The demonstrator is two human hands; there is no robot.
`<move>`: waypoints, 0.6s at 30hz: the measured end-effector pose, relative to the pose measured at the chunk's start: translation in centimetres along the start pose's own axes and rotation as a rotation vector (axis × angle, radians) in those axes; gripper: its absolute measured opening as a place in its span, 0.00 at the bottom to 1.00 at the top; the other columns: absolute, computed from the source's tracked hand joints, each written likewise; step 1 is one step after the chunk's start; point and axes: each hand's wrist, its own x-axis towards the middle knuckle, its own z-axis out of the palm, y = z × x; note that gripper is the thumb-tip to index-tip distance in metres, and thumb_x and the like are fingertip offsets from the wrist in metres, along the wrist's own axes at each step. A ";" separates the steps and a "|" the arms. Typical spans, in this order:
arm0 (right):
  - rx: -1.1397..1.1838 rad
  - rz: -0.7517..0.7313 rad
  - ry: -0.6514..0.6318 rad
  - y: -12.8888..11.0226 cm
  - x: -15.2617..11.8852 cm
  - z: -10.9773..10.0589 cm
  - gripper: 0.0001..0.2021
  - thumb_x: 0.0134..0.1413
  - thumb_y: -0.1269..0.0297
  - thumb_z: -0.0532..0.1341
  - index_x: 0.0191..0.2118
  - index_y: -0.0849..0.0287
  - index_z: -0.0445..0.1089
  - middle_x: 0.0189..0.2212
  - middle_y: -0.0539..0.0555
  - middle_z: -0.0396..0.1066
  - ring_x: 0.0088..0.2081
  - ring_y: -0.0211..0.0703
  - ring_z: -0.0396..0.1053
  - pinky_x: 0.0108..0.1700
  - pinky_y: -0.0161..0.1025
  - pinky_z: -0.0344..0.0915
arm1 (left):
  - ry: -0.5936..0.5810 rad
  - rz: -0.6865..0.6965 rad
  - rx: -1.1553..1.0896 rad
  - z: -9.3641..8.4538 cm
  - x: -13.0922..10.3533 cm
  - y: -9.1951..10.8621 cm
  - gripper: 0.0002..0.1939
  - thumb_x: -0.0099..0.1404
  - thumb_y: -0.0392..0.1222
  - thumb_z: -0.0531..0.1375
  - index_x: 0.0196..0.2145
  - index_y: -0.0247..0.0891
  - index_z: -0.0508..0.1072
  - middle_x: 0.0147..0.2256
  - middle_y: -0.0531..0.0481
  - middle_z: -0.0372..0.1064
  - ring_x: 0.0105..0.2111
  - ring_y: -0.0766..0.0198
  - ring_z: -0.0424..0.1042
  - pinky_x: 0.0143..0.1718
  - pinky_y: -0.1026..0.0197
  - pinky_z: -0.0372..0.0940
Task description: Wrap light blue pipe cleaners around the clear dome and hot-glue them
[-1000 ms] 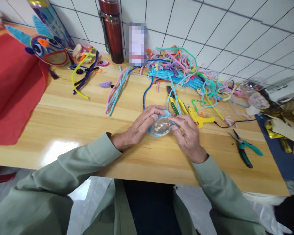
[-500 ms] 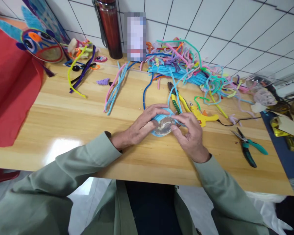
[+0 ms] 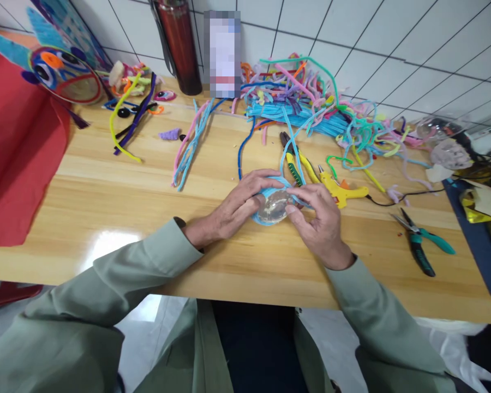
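Between my two hands is a clear round plastic piece (image 3: 275,207) with light blue pipe cleaners (image 3: 265,220) wrapped around its rim. My left hand (image 3: 241,203) closes on its left side, fingers over the top edge and thumb on the clear face. On the right edge, my right hand (image 3: 317,218) pinches the wrapped rim between thumb and fingers. Loose light blue pipe cleaner ends (image 3: 297,153) stick up from it toward the wall. Just beyond lie yellow-and-green pliers (image 3: 293,161) and a yellow hot glue gun (image 3: 343,192).
A heap of coloured pipe cleaners (image 3: 303,103) lies along the wall. Teal-handled pliers (image 3: 419,240) are at the right. A red bottle (image 3: 178,49) and a blurred phone (image 3: 222,57) stand at the back. A decorated fish-like craft (image 3: 65,73) sits on red cloth (image 3: 20,158) at the left.
The view has shifted slightly. Both hands keep their hold on the blue-wrapped plastic piece, with the right fingers moved only a little.
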 end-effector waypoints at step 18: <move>-0.021 -0.015 -0.008 0.5 0.1 0.2 0.16 0.70 0.55 0.66 0.60 0.47 0.77 0.49 0.57 0.75 0.49 0.54 0.76 0.51 0.56 0.77 | -0.091 0.046 0.120 -0.2 -0.5 -0.5 0.30 0.83 0.56 0.52 0.76 0.47 0.58 0.74 0.34 0.58 0.77 0.41 0.55 0.77 0.31 0.55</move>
